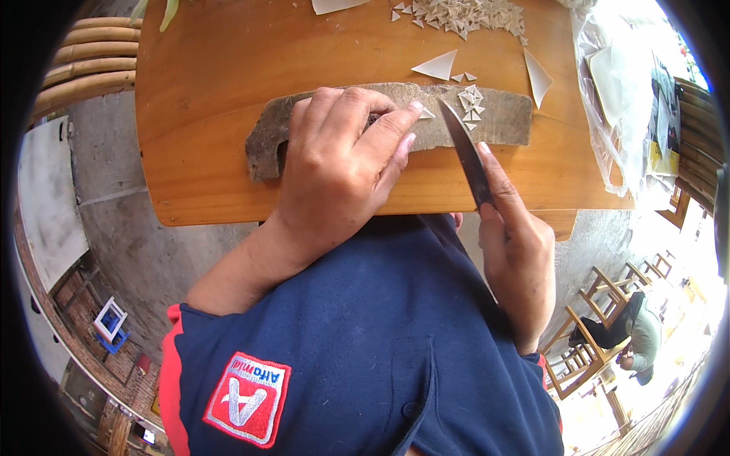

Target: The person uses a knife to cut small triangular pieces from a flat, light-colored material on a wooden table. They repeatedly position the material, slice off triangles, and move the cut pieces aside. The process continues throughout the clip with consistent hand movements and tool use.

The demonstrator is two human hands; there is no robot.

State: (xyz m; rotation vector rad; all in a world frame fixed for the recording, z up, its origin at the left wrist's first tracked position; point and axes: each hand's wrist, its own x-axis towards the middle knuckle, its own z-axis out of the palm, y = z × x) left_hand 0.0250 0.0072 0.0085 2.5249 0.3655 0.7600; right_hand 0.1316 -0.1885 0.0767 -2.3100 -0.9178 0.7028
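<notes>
So, left hand: fingers curled over the left part of the board, thumb and index tips close to each other, index tip right at a little white strip. Can't tell if it's really pinching that strip or just pressing it down.

Right hand: closed around the knife at the handle end, index finger stretched along it.

Knife: dark, narrow, pointed blade angling up and to the left, tip over the board. Can't tell whether it's touching the wood.

White strip: on the board, between the left index fingertip and the blade, mostly hidden by the hand.

Board: worn grey wood, lying flat near the person's edge of the table.

Small triangles: loose cluster on the board, just right of the blade, some overlapping.

Big pile: loads more tiny white triangles at the far side of the table.

Larger white pieces: one pointy sheet just beyond the board, another by its right end.

Plastic bag: clear, crumpled, at the table's right edge.

Background: wooden chairs and another person bending over, off to the right.
</notes>
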